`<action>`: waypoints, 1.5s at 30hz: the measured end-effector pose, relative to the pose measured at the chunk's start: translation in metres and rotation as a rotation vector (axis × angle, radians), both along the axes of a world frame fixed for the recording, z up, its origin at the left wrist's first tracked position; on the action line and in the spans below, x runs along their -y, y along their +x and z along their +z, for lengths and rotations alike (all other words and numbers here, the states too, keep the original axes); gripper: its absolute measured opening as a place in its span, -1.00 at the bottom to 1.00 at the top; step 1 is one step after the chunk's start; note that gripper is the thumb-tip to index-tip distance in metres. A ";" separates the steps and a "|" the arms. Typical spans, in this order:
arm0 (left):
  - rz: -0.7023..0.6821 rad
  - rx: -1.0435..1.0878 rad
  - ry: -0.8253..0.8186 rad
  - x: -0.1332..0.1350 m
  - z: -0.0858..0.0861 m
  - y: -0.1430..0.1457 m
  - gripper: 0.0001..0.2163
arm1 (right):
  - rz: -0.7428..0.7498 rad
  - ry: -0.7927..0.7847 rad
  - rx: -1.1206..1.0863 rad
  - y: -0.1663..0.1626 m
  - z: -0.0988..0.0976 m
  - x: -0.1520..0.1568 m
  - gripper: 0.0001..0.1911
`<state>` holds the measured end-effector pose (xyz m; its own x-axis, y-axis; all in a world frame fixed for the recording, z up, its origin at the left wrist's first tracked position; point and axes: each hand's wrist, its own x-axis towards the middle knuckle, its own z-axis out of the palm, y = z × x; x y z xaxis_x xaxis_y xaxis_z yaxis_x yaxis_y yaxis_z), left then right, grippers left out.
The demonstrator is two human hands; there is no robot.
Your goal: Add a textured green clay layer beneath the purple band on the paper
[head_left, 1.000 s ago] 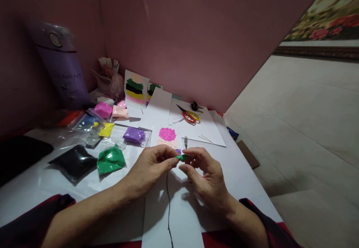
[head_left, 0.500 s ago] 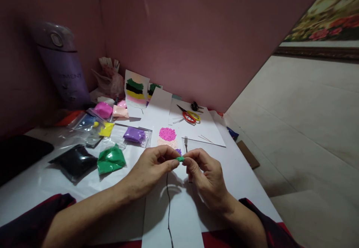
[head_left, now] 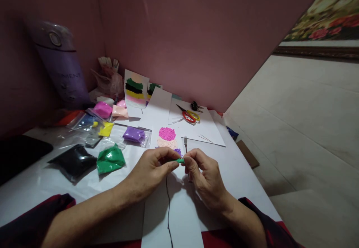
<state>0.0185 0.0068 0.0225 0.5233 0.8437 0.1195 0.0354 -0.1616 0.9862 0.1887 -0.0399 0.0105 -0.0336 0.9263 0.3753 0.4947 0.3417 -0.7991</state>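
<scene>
Between the fingertips of both hands is a small piece of green modelling clay (head_left: pixel 180 161). My left hand (head_left: pixel 153 165) pinches its left end, and my right hand (head_left: pixel 206 171) pinches its right end. Just beyond my fingers, a white paper strip (head_left: pixel 157 210) bears textured patches of pink clay (head_left: pixel 167 133), peach clay (head_left: pixel 167 143) and purple clay (head_left: pixel 177 151), the last partly hidden by my left hand. A fork (head_left: pixel 185 141) lies behind my right hand, its handle mostly covered. A thin dark cord (head_left: pixel 168 207) runs down the strip below my hands.
To the left lie bags of green clay (head_left: pixel 111 159), black clay (head_left: pixel 75 162), purple clay (head_left: pixel 134 134) and yellow clay (head_left: pixel 106 129). Scissors (head_left: pixel 189 115) rest on white paper at the back. A purple bottle (head_left: pixel 61 70) stands far left. Striped colour cards (head_left: pixel 136 88) lean against the wall.
The green clay between my fingertips looks slightly longer and thinner, with a little more showing. Both hands stay in nearly the same place.
</scene>
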 end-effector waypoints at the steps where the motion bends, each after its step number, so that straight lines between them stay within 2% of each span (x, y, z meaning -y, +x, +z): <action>1: 0.000 -0.006 0.012 0.000 0.000 0.000 -0.88 | 0.001 -0.022 -0.018 0.000 0.000 0.000 -0.70; 3: 0.000 -0.016 0.018 0.000 0.000 0.000 -0.88 | 0.014 -0.046 -0.068 0.000 -0.001 0.000 -0.66; 6: -0.001 -0.011 -0.025 0.000 0.000 0.000 -0.86 | 0.054 -0.014 -0.104 -0.001 -0.001 -0.001 -0.82; 9: -0.012 0.030 -0.067 0.000 -0.002 -0.001 -0.85 | 0.084 0.084 -0.053 -0.001 -0.001 -0.001 -0.79; 13: -0.028 -0.003 -0.051 0.001 -0.002 -0.001 -0.85 | 0.075 0.117 0.022 -0.001 0.001 -0.001 -0.91; 17: -0.032 -0.036 -0.052 0.001 -0.001 -0.001 -0.84 | 0.008 0.037 0.030 0.000 0.002 -0.001 -0.82; 21: -0.031 -0.050 -0.037 -0.001 -0.001 -0.001 -0.81 | 0.005 -0.013 -0.015 0.000 0.001 -0.001 -0.74; 24: -0.011 -0.064 -0.035 -0.002 -0.002 -0.001 -0.77 | 0.038 0.002 -0.064 -0.001 -0.001 0.000 -0.85; 27: 0.000 -0.072 -0.038 -0.004 -0.003 -0.001 -0.74 | 0.023 0.068 -0.093 -0.001 -0.003 0.000 -0.72; 30: 0.008 -0.074 -0.033 -0.004 -0.004 -0.002 -0.70 | -0.017 0.070 -0.084 -0.002 -0.003 0.001 -0.89; 35: -0.051 0.057 -0.140 -0.003 -0.005 -0.001 -0.80 | 0.035 0.104 -0.064 -0.001 -0.002 0.001 -0.93; 40: -0.029 0.039 -0.104 -0.003 -0.004 -0.001 -0.89 | 0.075 0.124 -0.069 -0.001 -0.003 0.000 -0.86; 45: -0.029 0.053 -0.118 -0.002 -0.005 0.000 -0.88 | 0.082 0.130 -0.078 0.000 -0.003 0.001 -0.83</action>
<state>0.0180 0.0092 0.0176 0.5430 0.8384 0.0483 -0.0201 -0.0445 0.9988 0.1882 -0.0407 0.0077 -0.0732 0.8653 0.4958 0.3986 0.4811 -0.7808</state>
